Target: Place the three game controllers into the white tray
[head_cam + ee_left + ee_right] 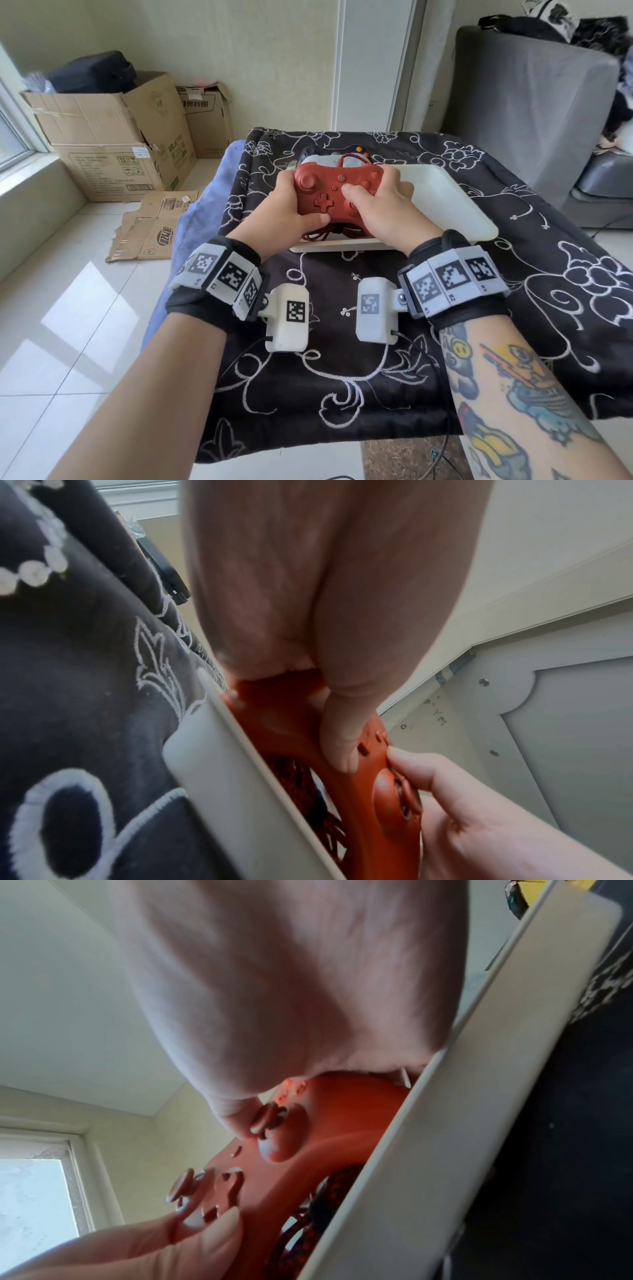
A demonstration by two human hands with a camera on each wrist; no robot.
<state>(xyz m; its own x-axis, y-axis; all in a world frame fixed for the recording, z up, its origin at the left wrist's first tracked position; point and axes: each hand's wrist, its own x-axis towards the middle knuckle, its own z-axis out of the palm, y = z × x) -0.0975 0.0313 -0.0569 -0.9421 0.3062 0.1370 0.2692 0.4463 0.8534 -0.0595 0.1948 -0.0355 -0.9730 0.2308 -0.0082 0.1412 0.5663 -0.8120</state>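
Being held by both grips, fingers of the left hand (pixel 287 209) and right hand (pixel 384 205) curled round them, the red game controller (pixel 337 192), judged light, rigid, cable trailing beneath, is kept over the white tray (pixel 455 205).

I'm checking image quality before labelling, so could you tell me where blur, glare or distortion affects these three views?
Head view: sharp, wide-angle bending at the edges, window glare on the floor tiles. Left wrist view: the left hand is a soft blur, the red controller clearer. Right wrist view: the right hand blurred and pale, the window overexposed.
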